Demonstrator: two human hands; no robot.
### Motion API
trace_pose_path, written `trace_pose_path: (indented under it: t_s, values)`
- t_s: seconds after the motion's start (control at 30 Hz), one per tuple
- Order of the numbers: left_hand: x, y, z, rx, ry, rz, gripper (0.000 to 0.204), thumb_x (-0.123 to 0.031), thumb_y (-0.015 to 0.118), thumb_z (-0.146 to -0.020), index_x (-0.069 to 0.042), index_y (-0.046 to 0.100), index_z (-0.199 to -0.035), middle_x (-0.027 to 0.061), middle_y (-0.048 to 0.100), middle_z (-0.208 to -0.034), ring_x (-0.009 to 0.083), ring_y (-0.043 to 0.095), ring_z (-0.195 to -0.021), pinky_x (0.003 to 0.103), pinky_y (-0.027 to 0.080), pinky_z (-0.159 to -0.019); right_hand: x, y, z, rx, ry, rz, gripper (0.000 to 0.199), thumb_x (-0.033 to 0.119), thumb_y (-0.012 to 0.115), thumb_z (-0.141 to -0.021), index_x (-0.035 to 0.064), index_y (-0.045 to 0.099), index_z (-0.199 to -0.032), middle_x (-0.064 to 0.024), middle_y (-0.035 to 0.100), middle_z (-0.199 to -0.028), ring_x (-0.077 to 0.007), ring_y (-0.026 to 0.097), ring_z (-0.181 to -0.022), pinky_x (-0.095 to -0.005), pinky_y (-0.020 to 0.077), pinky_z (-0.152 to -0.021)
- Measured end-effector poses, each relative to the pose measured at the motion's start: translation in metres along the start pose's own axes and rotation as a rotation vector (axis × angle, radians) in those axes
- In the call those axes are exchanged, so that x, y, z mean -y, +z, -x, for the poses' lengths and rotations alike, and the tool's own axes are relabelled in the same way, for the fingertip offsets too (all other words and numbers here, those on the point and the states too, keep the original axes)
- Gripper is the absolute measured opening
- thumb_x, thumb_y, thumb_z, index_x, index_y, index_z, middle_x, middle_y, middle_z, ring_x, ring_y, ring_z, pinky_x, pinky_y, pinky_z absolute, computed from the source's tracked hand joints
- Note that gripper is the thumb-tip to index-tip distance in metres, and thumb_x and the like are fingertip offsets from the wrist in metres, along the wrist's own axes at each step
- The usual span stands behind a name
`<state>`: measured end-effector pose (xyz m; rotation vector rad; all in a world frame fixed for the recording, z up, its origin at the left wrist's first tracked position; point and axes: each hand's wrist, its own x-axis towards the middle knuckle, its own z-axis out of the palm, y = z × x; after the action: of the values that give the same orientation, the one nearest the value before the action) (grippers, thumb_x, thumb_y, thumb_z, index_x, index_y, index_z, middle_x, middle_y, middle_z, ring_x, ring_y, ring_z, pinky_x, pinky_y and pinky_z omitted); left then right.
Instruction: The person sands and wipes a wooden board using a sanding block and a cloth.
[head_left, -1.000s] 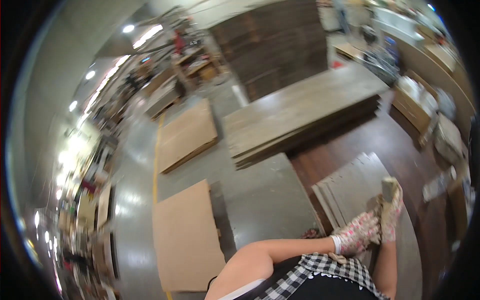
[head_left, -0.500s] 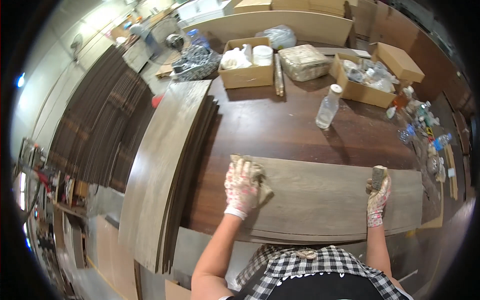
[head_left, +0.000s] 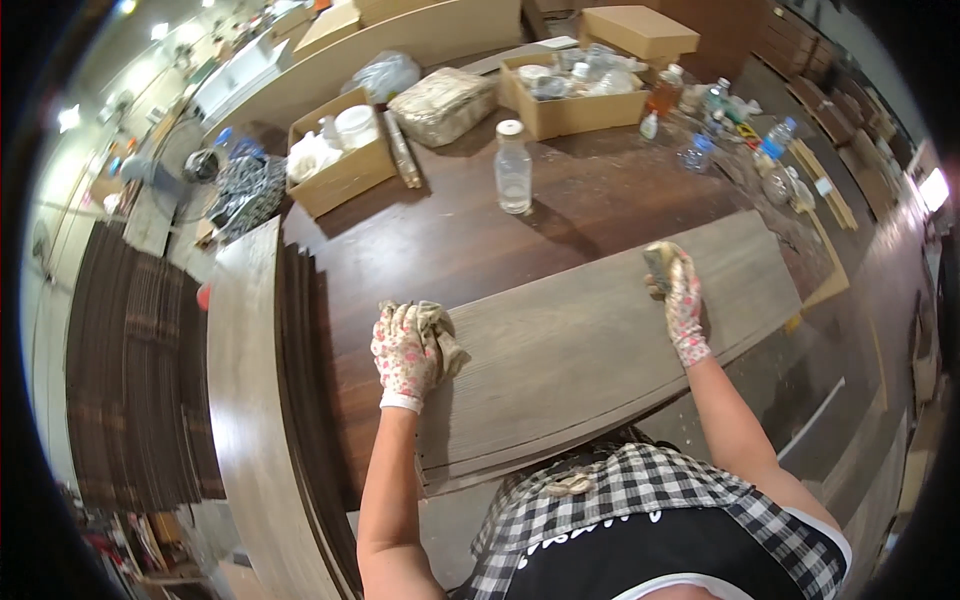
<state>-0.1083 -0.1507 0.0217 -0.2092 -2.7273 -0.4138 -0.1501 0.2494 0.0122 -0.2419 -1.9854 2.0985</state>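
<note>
On the dark workbench [head_left: 450, 240] lies a grey wooden panel [head_left: 590, 350], flat, its long axis running left to right across the person's front, the right end angled slightly away. The gloved left hand [head_left: 403, 352] presses a crumpled rag [head_left: 441, 335] onto the panel's left end, fingers clenched over it. The gloved right hand [head_left: 680, 300] grasps a small block [head_left: 660, 262] near the far right edge. A clear plastic bottle [head_left: 513, 168] stands upright beyond.

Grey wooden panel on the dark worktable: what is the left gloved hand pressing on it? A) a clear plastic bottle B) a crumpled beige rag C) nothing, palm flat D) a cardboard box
B: the left gloved hand grips a crumpled beige rag against the grey wooden panel; the clear plastic bottle stands apart, further back on the table.
</note>
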Motion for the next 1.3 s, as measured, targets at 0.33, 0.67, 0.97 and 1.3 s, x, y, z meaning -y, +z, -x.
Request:
trace_pose_path:
  t_s: [0.33, 0.67, 0.97, 1.3]
  values:
    - [-0.097, 0.049, -0.027, 0.227, 0.084, 0.114, 0.057, -0.027, 0.056, -0.083, -0.007, 0.044, -0.135, 0.0143, 0.042, -0.141, 0.0313, 0.031, -0.136, 0.044, 0.021, -0.111, -0.002, -0.002, 0.000, -0.064, 0.000, 0.036, 0.041, 0.038, 0.042, -0.099, 0.0076, 0.048, -0.126, -0.0069, 0.063, -0.092, -0.0120, 0.061, -0.068, -0.0239, 0.0492, -0.058]
    - [-0.056, 0.039, -0.031, 0.149, -0.052, -0.017, 0.036, -0.026, 0.056, -0.081, -0.013, 0.060, -0.114, 0.0109, 0.063, -0.095, 0.0289, 0.061, -0.088, 0.041, 0.047, -0.078, -0.009, -0.005, -0.004, -0.023, -0.002, 0.065, 0.045, 0.039, 0.040, -0.099, 0.0069, 0.045, -0.130, -0.0062, 0.062, -0.099, -0.0125, 0.062, -0.072, -0.0243, 0.0506, -0.061]
    - [0.044, 0.000, -0.025, 0.227, -0.240, -0.034, 0.032, -0.032, 0.054, -0.086, -0.014, 0.060, -0.112, 0.0107, 0.065, -0.102, 0.0294, 0.061, -0.098, 0.043, 0.046, -0.085, 0.002, -0.001, 0.001, -0.023, 0.013, 0.134, 0.043, 0.037, 0.041, -0.099, 0.0082, 0.044, -0.130, -0.0073, 0.062, -0.099, -0.0125, 0.061, -0.074, -0.0234, 0.0501, -0.061]
    - [-0.085, 0.034, -0.061, 0.269, -0.023, 0.129, 0.028, -0.028, 0.059, -0.084, -0.014, 0.060, -0.108, 0.0106, 0.064, -0.097, 0.0312, 0.061, -0.091, 0.043, 0.048, -0.079, 0.014, -0.002, 0.009, -0.050, 0.037, 0.073, 0.042, 0.036, 0.046, -0.098, 0.0102, 0.046, -0.130, -0.0037, 0.060, -0.109, -0.0086, 0.061, -0.074, -0.0206, 0.0496, -0.061]
